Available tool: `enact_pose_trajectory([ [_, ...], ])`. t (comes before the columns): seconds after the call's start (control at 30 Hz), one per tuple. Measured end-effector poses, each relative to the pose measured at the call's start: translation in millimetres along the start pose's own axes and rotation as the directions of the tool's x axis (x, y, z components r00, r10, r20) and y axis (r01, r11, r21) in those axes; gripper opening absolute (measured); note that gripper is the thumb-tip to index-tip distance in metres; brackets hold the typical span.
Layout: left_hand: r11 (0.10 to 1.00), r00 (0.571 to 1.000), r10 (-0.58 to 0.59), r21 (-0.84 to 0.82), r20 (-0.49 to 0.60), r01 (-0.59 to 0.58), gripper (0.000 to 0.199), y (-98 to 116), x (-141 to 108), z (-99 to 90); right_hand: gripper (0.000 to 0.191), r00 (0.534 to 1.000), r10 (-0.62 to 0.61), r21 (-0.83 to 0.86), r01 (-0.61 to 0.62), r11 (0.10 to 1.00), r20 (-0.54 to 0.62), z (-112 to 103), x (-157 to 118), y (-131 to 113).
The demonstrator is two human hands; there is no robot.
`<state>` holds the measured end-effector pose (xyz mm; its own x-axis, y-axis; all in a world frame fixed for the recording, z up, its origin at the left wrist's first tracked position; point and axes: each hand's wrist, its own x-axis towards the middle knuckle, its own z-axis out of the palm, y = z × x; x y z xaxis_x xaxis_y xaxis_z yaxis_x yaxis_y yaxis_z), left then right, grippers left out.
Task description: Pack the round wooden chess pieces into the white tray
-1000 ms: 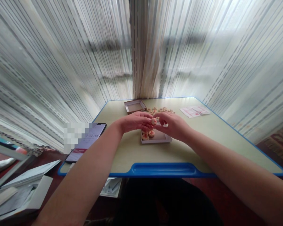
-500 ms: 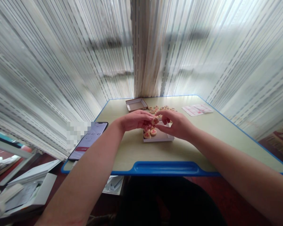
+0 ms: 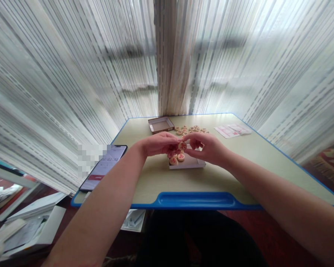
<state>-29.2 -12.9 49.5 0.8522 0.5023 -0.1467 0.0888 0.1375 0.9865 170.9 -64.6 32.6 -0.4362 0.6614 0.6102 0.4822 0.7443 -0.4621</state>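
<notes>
Between my two hands, over a white open box (image 3: 195, 164), is a round wooden piece (image 3: 182, 146) with a red character facing me. My left hand (image 3: 163, 144) has its fingers closed on the piece's left side. With its fingertips, my right hand (image 3: 207, 147) pinches the same piece from the right. Two more red-marked pieces (image 3: 180, 156) lie at the left end of the box; my hands hide part of its inside. Several loose pieces (image 3: 196, 128) are spread on the table beyond my hands.
A brown-edged box lid (image 3: 161, 125) lies at the back left of the table (image 3: 167, 181). A printed paper (image 3: 232, 130) is at the back right. At the left edge rests a phone (image 3: 107, 167) showing a timer. Open boxes (image 3: 30, 226) stand low on the left.
The held piece has shifted slightly down and its marked face now shows more fully. My right fingers have come closer to my left ones. The view has moved very slightly.
</notes>
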Motion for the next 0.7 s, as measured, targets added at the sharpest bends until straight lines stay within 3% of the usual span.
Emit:
enact_pose_trajectory([
  [0.13, 1.000, 1.000, -0.010, 0.007, -0.019, 0.010, 0.032, -0.5, 1.9, 0.8, 0.019, 0.998, 0.057, 0.094, -0.058, 0.994, 0.021, -1.6, 0.6, -2.4],
  [0.23, 1.000, 0.994, -0.005, 0.016, -0.109, 0.007, 0.032, 0.0, 3.4, -1.1, 0.020, 0.989, 0.117, 0.104, -0.126, 0.987, 0.088, -5.7, 1.1, -4.2],
  [0.43, 0.999, 0.944, 0.048, 0.002, -0.326, -0.050, 0.033, 4.0, 3.6, -5.9, 0.019, 0.932, 0.199, -0.092, -0.179, 0.980, 0.303, -8.4, 0.8, -3.3],
  [0.7, 0.983, 0.878, 0.175, 0.029, -0.446, -0.181, 0.026, 4.4, 6.6, -6.1, 0.024, 0.911, 0.215, -0.345, -0.088, 0.935, 0.352, -4.5, 3.1, -8.2],
])
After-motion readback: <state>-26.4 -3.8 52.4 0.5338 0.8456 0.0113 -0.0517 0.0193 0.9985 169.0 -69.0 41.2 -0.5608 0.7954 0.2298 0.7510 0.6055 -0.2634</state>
